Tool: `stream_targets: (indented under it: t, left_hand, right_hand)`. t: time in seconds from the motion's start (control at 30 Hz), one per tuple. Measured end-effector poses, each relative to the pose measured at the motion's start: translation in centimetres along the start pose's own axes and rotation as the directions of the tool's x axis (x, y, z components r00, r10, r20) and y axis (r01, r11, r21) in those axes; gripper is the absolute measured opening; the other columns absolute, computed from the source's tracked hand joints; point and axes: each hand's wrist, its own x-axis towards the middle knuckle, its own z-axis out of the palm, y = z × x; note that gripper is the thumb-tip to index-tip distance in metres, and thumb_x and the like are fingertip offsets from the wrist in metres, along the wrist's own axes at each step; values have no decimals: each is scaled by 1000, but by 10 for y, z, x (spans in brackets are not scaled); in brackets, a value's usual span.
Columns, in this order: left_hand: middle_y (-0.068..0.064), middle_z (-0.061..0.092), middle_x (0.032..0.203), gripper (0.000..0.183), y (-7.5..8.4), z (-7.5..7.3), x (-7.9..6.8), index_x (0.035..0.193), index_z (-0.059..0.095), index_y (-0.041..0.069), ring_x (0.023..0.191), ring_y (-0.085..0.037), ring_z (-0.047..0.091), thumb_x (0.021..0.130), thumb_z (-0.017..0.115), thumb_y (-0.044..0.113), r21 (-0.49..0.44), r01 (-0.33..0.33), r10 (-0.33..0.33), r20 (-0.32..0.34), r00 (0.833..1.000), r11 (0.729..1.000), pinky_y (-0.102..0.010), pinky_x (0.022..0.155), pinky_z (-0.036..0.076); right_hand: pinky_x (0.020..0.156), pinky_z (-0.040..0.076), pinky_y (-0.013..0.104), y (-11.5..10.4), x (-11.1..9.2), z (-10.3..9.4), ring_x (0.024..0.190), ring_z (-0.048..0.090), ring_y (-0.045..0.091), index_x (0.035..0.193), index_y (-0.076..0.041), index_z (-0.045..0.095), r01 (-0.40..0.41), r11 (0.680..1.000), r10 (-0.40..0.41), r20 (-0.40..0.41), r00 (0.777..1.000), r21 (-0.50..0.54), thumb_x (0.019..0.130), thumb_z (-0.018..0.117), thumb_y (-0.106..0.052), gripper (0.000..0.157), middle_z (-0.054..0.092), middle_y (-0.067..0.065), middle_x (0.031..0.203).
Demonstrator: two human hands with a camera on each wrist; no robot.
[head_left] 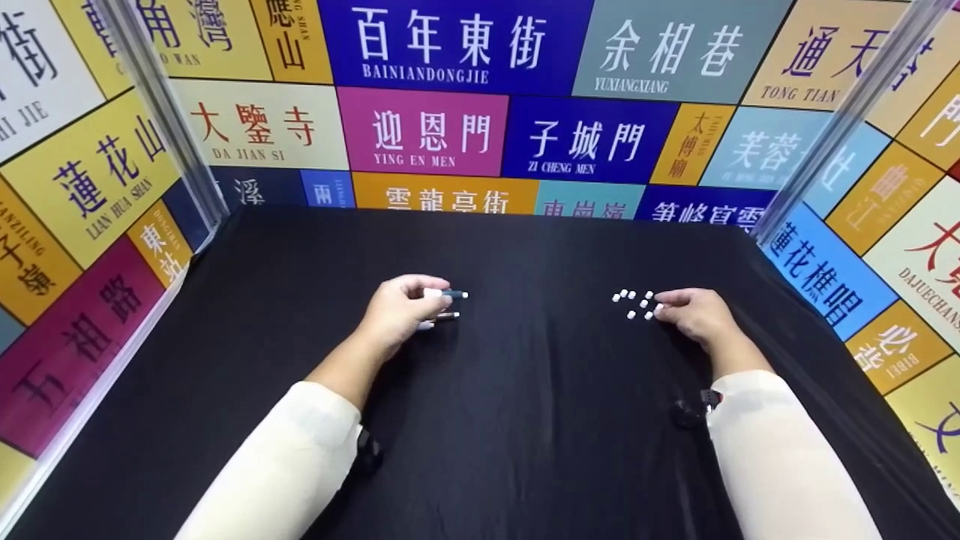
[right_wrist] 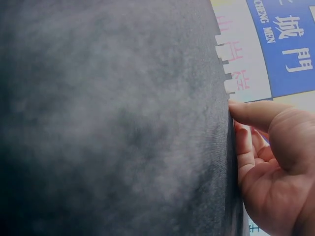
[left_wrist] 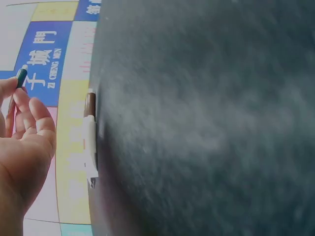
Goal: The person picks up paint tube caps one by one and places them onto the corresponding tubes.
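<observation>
My left hand [head_left: 405, 307] pinches a marker pen [head_left: 454, 294] with a white part and a dark green stretch ending in a white tip. In the left wrist view that green end [left_wrist: 21, 77] sticks up past the thumb; the hand hides much of the rest. Just below this hand, a second marker pen [left_wrist: 90, 140], white with a brown end, lies on the black cloth. My right hand [head_left: 694, 315] is low over the cloth at the right, thumb and forefinger pinching a small white piece [head_left: 658, 308]. Several similar white pieces [head_left: 643, 304] lie scattered beside its fingertips.
Black cloth [head_left: 525, 390] covers the table, with soft creases running toward me. Panels with coloured street-name signs [head_left: 461, 45] stand behind and along both sides. Metal posts [head_left: 176, 112] rise at the back corners.
</observation>
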Motion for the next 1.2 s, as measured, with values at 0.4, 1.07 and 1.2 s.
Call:
stream_targets:
  t: [0.4,1.07,1.2]
  left_hand:
    - [0,73,94,40,15,6,-3,129,72,-4,76,-10,69,90,79,-2,-266,29,-25,16,1000,964,-20,74,61]
    - [-1,72,84,20,38,32,-27,105,76,3,71,-13,67,87,77,-6,-417,-138,159,17,987,898,-23,70,59]
    - [0,74,82,17,38,36,-31,98,76,5,72,-13,68,85,76,-6,-400,-182,206,16,979,898,-23,70,58]
  right_hand:
    - [78,51,23,-6,2,1,87,65,14,122,2,77,31,996,-33,-28,999,-83,100,73,-22,33,80,4,97]
    - [83,57,13,-93,-32,2,92,69,-3,133,-7,74,140,956,-100,-163,982,256,100,75,-39,46,73,-23,99]
    - [84,60,15,-110,-45,5,88,72,0,132,-2,73,191,917,-137,-172,976,351,100,77,-34,45,74,-22,97]
